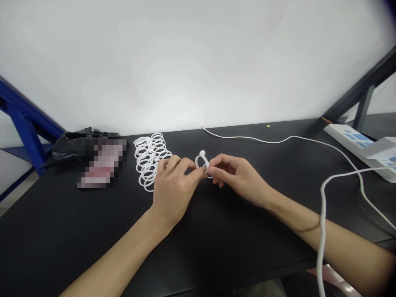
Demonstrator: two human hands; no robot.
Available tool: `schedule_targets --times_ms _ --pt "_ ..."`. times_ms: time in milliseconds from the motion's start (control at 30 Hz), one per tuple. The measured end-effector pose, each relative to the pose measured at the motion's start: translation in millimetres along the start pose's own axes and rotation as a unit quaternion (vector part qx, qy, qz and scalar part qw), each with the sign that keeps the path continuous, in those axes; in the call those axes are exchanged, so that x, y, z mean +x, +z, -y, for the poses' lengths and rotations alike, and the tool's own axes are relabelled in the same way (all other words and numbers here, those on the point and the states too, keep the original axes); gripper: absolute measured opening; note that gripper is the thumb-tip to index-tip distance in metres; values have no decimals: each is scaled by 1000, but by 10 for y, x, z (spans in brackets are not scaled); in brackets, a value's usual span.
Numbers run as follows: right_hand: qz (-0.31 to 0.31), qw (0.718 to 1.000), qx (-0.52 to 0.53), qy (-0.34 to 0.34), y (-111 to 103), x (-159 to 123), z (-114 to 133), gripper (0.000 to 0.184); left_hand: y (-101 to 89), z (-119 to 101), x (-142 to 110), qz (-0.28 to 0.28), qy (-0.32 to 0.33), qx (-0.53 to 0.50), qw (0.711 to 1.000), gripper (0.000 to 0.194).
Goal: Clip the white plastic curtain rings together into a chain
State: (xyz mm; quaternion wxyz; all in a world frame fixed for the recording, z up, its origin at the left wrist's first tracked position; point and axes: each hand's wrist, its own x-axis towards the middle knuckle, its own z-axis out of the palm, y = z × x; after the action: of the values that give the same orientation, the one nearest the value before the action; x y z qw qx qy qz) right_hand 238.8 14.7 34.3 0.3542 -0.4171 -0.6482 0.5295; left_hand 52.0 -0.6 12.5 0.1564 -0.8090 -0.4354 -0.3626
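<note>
Between my fingertips, above the black tabletop, is a small white loop with a round knob on top (202, 154); whether it is a tie or a ring I cannot tell. My left hand (175, 183) pinches its lower edge from the left, between thumb and fingers. From the right, my right hand (238, 177) closes thumb and index finger on the same loop, its other fingers curled beneath. Part of another white curve shows under the fingertips. Just left of my left hand lies a group of white rings (145, 159), overlapping in rows and partly hidden by that hand.
A black plastic bag (72, 142) and a blurred-out pinkish item (102, 165) lie at the left. A white cable (247, 138) crosses the black table (198, 247) to the right, and another cable (323, 227) hangs close before my right forearm. A white-and-blue box (355, 138) sits far right.
</note>
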Motion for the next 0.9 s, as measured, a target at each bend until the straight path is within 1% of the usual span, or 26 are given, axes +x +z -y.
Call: schedule_targets --times_ms 67,133,167,233,267,300,367,400,467,533,600,667,733,800,900 --pt "-14 1000 -24 -12 47 -15 18 26 -8 -1 1 -2 7 5 1000 16" --pt "-25 998 -54 -33 54 6 25 25 -8 0 -2 3 3 8 1000 13" --pt "-33 995 -75 -49 39 39 29 25 -5 -1 -5 5 -4 5 1000 11" --pt "-58 984 -142 -95 -19 162 47 22 7 -10 -12 1 -28 -7 1000 18" --pt "-71 971 -190 -129 -52 254 63 20 14 -18 -15 -1 -37 -17 999 19" --pt "-78 950 -250 -168 -80 365 85 16 22 -28 -19 0 -39 -29 999 18" --pt "-51 899 -374 -223 -97 628 137 11 38 -48 -29 12 -14 -60 998 15" --pt "-11 876 -421 -234 -77 771 165 11 46 -56 -35 22 9 -79 997 16" --pt "36 834 -497 -238 19 1056 214 15 61 -64 -49 39 58 -115 991 16" --pt "69 800 -548 -235 168 1312 245 16 69 -60 -61 50 88 -136 985 15" --pt "89 770 -585 -239 327 1523 255 18 69 -48 -68 54 97 -143 983 15" --pt "100 745 -613 -242 460 1682 251 18 62 -36 -67 58 99 -144 983 15" --pt "105 729 -631 -244 556 1792 243 17 52 -27 -63 60 100 -141 983 16" --pt "107 719 -643 -243 620 1865 232 17 44 -23 -59 62 102 -137 983 17" --pt "109 710 -653 -238 686 1931 210 19 39 -24 -58 65 106 -133 983 17"
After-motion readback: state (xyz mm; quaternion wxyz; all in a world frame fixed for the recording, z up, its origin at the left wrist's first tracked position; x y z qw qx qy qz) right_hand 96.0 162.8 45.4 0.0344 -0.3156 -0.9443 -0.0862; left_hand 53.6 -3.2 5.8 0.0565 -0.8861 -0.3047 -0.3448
